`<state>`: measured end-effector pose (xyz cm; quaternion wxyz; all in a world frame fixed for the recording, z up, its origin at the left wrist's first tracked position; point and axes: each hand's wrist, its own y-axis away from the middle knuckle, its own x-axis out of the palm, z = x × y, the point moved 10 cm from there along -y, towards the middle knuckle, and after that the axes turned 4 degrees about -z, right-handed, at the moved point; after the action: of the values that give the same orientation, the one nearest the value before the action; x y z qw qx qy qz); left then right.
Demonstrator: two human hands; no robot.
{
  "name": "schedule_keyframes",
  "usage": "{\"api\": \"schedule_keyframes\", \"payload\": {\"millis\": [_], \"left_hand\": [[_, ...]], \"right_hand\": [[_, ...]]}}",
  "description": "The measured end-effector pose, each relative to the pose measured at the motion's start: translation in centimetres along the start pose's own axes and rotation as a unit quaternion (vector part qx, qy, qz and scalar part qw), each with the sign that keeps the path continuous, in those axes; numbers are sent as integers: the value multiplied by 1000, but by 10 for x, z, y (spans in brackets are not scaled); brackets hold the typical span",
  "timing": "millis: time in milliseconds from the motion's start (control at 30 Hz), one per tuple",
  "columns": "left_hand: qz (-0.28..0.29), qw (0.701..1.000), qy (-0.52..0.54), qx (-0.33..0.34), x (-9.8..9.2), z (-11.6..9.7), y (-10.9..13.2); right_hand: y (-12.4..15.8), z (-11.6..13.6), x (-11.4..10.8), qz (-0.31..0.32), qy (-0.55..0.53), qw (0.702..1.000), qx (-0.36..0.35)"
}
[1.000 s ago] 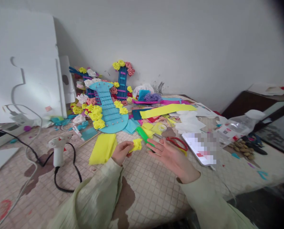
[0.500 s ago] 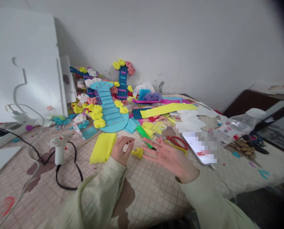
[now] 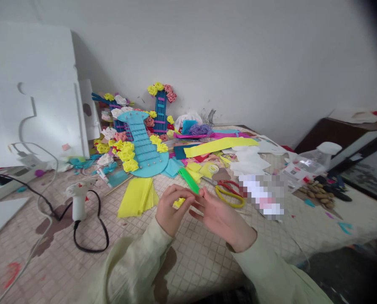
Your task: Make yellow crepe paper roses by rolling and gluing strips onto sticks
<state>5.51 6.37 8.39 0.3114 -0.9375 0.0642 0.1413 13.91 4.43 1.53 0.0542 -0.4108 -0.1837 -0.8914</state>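
Note:
My left hand (image 3: 175, 209) hovers over the table's front middle, thumb and fingers pinched together. Whatever may be between those fingertips is too small to make out. Close against it, my right hand (image 3: 223, 217) has its fingers stretched out and holds nothing I can see. Partly hidden behind my left fingers is a crumpled yellow paper flower (image 3: 178, 203). Just beyond my hands lies a long bright green tool (image 3: 188, 180), its near end covered by my right fingertips. Folded yellow crepe paper (image 3: 134, 198) lies to the left, and scissors (image 3: 229, 196) with red and yellow handles to the right.
A white hot glue gun (image 3: 79, 198) stands at left with its black cord looped. Behind, a light blue board (image 3: 142, 145) leans among paper flowers. A yellow strip (image 3: 220, 147), a phone (image 3: 262, 198), a plastic bottle (image 3: 311, 162) and peanuts (image 3: 319, 193) are on the right.
My hands have come together, the right one moving left toward the left fingertips. My left hand has shifted right and now partly covers the yellow flower. The view has shifted slightly.

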Motion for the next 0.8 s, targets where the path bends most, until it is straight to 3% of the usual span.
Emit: {"api": "schedule_keyframes", "payload": {"millis": [100, 233, 367, 467, 667, 800], "left_hand": [[-13, 1000, 3, 14, -4, -5, 4], [-26, 988, -102, 117, 1, -25, 10], [-18, 971, -159, 175, 5, -33, 10], [-2, 966, -164, 199, 4, -36, 9], [-5, 994, -45, 95, -12, -26, 3], [-33, 999, -22, 31, -33, -25, 4]], "right_hand": [[1, -3, -4, -20, -14, 1000, 2], [-2, -18, -7, -58, -51, 997, 28], [2, -31, -13, -108, -77, 989, 64], [8, -29, -8, -87, -77, 991, 68], [21, -16, 17, 35, 21, 997, 69], [24, -11, 15, 49, 111, 991, 57]]}}
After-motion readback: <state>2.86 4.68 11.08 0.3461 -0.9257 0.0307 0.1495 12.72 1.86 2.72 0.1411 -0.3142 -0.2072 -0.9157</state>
